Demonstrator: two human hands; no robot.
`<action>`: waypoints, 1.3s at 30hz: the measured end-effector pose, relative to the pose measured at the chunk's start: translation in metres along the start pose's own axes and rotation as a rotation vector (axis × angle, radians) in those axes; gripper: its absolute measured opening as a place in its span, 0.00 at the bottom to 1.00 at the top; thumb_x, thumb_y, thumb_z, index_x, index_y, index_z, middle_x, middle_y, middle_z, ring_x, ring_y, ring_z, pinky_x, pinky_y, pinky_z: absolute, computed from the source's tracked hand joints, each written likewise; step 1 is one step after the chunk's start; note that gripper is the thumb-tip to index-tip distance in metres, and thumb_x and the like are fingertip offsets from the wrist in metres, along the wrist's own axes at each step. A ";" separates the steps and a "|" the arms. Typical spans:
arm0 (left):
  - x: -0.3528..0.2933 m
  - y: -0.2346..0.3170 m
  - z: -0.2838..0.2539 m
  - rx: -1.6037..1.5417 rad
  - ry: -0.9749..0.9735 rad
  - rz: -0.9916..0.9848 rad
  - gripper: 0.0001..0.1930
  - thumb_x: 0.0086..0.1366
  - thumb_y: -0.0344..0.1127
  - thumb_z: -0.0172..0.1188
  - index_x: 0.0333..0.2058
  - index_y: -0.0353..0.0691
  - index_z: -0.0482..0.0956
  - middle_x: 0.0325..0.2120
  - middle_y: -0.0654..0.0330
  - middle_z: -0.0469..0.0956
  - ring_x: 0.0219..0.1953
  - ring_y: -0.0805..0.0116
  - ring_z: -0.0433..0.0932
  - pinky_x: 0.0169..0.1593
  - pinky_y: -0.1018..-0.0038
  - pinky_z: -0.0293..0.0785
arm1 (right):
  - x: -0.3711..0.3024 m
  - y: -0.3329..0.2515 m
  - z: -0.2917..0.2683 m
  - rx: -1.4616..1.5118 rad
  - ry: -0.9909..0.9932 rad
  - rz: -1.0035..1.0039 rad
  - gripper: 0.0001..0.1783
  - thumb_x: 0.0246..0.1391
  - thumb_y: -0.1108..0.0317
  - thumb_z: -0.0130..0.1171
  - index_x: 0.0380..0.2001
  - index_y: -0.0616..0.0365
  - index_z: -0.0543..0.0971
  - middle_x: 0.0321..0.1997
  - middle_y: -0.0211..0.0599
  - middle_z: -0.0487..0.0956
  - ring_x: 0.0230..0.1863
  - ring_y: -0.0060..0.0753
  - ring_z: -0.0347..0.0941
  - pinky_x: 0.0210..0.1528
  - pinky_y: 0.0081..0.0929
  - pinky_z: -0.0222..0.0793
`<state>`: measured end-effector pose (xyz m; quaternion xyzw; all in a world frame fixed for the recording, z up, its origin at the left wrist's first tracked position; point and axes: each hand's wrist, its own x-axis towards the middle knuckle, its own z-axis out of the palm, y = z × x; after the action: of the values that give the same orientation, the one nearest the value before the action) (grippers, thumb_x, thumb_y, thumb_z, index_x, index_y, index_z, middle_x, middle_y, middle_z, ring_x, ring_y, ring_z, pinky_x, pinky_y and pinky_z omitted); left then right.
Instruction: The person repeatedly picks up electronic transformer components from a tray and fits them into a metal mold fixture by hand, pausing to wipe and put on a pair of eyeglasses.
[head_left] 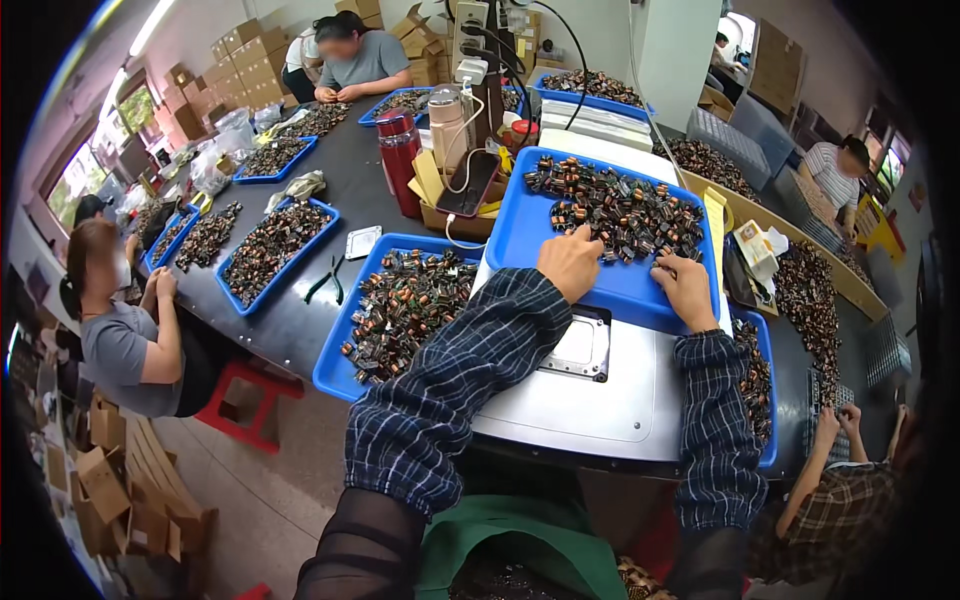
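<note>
pcs (640,215) (blk/copper) in blue tray (528,212), l hand (572,262) & r hand (687,290) alongside

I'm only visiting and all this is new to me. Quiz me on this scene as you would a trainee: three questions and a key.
1. True or false: the pliers lie on the table.
2. Where are both the left hand and the right hand? A) on the phone; B) at the parts in the raised tray; C) on the red flask.
3. Fill in the colour: that tray is ____.

Key: 1. True. 2. B. 3. Blue.
</note>
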<state>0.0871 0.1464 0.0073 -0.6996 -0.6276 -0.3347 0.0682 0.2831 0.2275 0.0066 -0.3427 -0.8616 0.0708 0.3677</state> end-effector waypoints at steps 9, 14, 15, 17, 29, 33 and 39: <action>0.011 -0.008 -0.001 0.007 -0.063 -0.040 0.09 0.40 0.29 0.55 0.25 0.40 0.77 0.28 0.54 0.74 0.32 0.55 0.73 0.36 0.64 0.70 | -0.011 -0.068 -0.017 0.602 -0.272 0.252 0.09 0.48 0.66 0.53 0.28 0.61 0.77 0.19 0.28 0.74 0.18 0.13 0.65 0.15 0.11 0.56; -0.001 -0.015 -0.003 -0.240 0.239 -0.028 0.09 0.46 0.29 0.56 0.30 0.38 0.76 0.24 0.54 0.74 0.25 0.61 0.74 0.30 0.70 0.70 | -0.030 -0.102 0.006 0.594 -0.495 0.071 0.09 0.44 0.70 0.55 0.29 0.65 0.77 0.20 0.35 0.75 0.22 0.21 0.68 0.26 0.18 0.64; -0.006 -0.014 -0.010 -0.328 0.289 -0.043 0.10 0.47 0.28 0.56 0.31 0.37 0.76 0.24 0.55 0.74 0.24 0.65 0.74 0.29 0.74 0.70 | -0.031 -0.107 0.006 0.550 -0.482 0.022 0.09 0.44 0.70 0.55 0.29 0.65 0.77 0.21 0.37 0.75 0.22 0.24 0.69 0.28 0.20 0.65; -0.016 -0.012 -0.021 -0.512 0.240 -0.164 0.10 0.51 0.25 0.55 0.34 0.34 0.75 0.26 0.59 0.75 0.27 0.75 0.74 0.32 0.81 0.70 | -0.035 -0.101 0.010 0.492 -0.444 -0.026 0.09 0.43 0.70 0.56 0.28 0.63 0.77 0.23 0.40 0.75 0.24 0.32 0.70 0.29 0.24 0.65; -0.079 -0.001 -0.057 -0.729 -0.009 -0.349 0.11 0.52 0.24 0.56 0.37 0.32 0.74 0.28 0.61 0.76 0.29 0.78 0.73 0.35 0.83 0.69 | -0.038 -0.110 0.014 0.174 -0.432 -0.220 0.07 0.43 0.66 0.54 0.22 0.59 0.76 0.21 0.41 0.73 0.26 0.46 0.69 0.30 0.36 0.63; -0.082 0.008 -0.057 -0.626 -0.062 -0.244 0.10 0.51 0.24 0.56 0.35 0.32 0.74 0.26 0.60 0.75 0.26 0.77 0.71 0.31 0.81 0.69 | -0.035 -0.099 0.009 0.321 -0.322 -0.280 0.08 0.45 0.66 0.53 0.20 0.58 0.76 0.21 0.38 0.75 0.23 0.38 0.70 0.23 0.30 0.64; -0.086 0.013 -0.057 -0.447 -0.179 0.040 0.08 0.50 0.24 0.56 0.32 0.33 0.75 0.26 0.57 0.73 0.25 0.67 0.73 0.30 0.77 0.69 | -0.014 -0.062 -0.032 1.363 -0.156 0.534 0.17 0.55 0.59 0.43 0.38 0.62 0.71 0.28 0.35 0.74 0.14 0.14 0.61 0.10 0.07 0.49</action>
<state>0.0785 0.0427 0.0078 -0.7366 -0.5274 -0.4004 -0.1376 0.2789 0.1677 0.0442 -0.2301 -0.5372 0.7020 0.4070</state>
